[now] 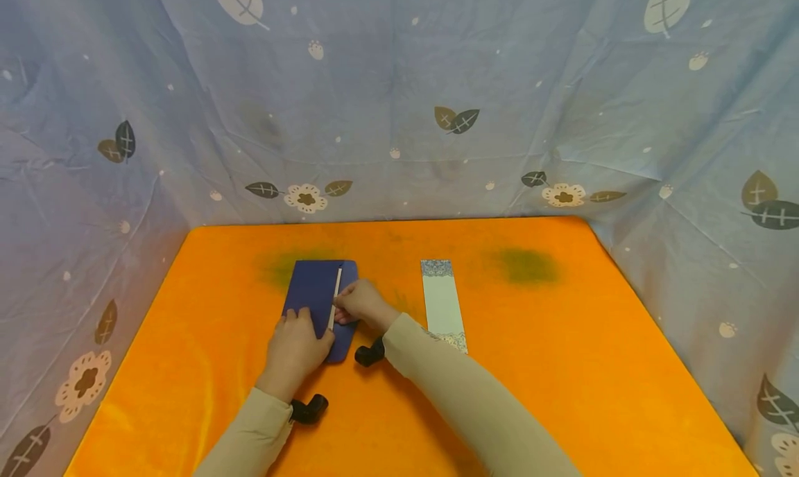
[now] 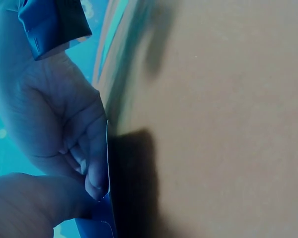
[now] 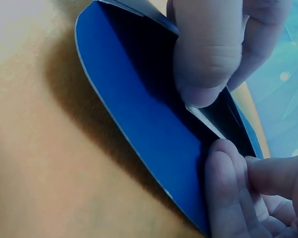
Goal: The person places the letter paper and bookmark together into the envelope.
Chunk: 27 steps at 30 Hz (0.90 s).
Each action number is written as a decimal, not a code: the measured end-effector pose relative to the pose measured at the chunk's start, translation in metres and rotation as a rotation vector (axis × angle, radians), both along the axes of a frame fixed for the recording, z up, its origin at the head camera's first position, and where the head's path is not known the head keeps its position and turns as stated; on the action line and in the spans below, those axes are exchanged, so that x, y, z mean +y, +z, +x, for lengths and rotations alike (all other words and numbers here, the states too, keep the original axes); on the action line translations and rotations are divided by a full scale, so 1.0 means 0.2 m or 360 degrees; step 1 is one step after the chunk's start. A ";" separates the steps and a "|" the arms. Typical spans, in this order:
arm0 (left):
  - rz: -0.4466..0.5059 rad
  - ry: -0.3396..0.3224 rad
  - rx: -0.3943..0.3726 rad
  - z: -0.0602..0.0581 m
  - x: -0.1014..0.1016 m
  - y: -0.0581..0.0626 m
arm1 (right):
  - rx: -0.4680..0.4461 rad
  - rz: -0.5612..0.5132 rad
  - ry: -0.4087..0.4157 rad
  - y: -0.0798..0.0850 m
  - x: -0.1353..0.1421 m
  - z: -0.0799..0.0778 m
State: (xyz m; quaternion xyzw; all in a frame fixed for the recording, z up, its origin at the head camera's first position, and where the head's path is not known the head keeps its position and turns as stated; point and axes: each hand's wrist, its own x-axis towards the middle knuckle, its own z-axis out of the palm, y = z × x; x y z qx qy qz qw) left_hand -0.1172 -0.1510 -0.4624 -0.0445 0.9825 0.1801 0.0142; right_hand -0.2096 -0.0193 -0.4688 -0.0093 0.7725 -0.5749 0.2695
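Note:
A blue envelope lies on the left part of the orange cloth, its mouth gaping beside a flap on the right. Along the mouth runs a narrow white strip. My left hand rests on the envelope's front, fingers extended over the paper, thumb at the mouth. From the right, my right hand pinches the mouth's edge between thumb and fingers. In the left wrist view the envelope shows almost edge-on, both hands close together at it.
A pale card with lace-patterned ends lies to the right, its lower end close to the right sleeve. Orange cloth covers the table. Grey-blue patterned curtains stand behind and at both sides.

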 end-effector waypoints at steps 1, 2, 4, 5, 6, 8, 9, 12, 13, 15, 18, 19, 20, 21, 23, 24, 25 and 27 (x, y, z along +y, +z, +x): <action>-0.0008 -0.0001 -0.0011 0.00 0.00 0.00 | -0.0005 -0.0005 -0.0008 -0.01 0.00 0.00; -0.0019 -0.0004 -0.0021 0.00 0.00 -0.01 | -0.0009 -0.0012 -0.0015 -0.02 0.00 0.00; -0.0029 -0.0005 -0.0030 -0.01 0.01 -0.02 | -0.0011 -0.0031 -0.0016 -0.03 0.01 -0.01; -0.0036 -0.0005 -0.0032 -0.01 0.01 -0.02 | -0.0014 -0.0047 -0.0008 -0.03 0.02 -0.01; -0.0043 -0.0005 -0.0032 -0.01 0.01 -0.02 | -0.0012 -0.0059 -0.0002 -0.03 0.03 -0.01; -0.0053 -0.0004 -0.0030 -0.01 0.02 -0.03 | 0.0002 -0.0085 0.0019 -0.03 0.06 -0.02; -0.0054 -0.0003 -0.0028 -0.01 0.02 -0.03 | 0.0028 -0.0086 0.0039 -0.02 0.08 -0.02; -0.0066 -0.0010 -0.0024 -0.01 0.02 -0.03 | 0.0137 -0.0056 0.0064 -0.01 0.15 -0.04; -0.0068 -0.0015 -0.0024 -0.01 0.02 -0.04 | 0.0182 -0.0030 0.0067 0.00 0.17 -0.04; -0.0071 -0.0026 -0.0029 -0.01 0.02 -0.04 | 0.0298 0.0073 0.0063 0.03 0.23 -0.06; -0.0078 -0.0046 -0.0048 -0.01 0.02 -0.04 | 0.0420 0.0229 0.0039 0.05 0.32 -0.07; -0.0084 -0.0053 -0.0053 -0.01 0.02 -0.03 | 0.0457 0.0290 0.0031 0.06 0.35 -0.08; -0.0087 -0.0056 -0.0056 -0.01 0.01 -0.03 | 0.0495 0.0351 0.0021 0.07 0.39 -0.08; -0.0090 -0.0059 -0.0059 0.00 0.01 -0.03 | 0.0514 0.0387 0.0011 0.07 0.42 -0.08; -0.0098 -0.0066 -0.0054 0.00 0.01 -0.03 | 0.0559 0.0458 -0.0016 0.07 0.49 -0.09; -0.0101 -0.0067 -0.0045 0.00 0.01 -0.03 | 0.0573 0.0472 -0.0033 0.07 0.52 -0.09; -0.0104 -0.0070 -0.0036 0.00 0.01 -0.03 | 0.0583 0.0480 -0.0053 0.07 0.56 -0.09; -0.0096 -0.0075 0.0003 0.01 0.02 -0.03 | 0.0585 0.0466 -0.0097 0.07 0.62 -0.09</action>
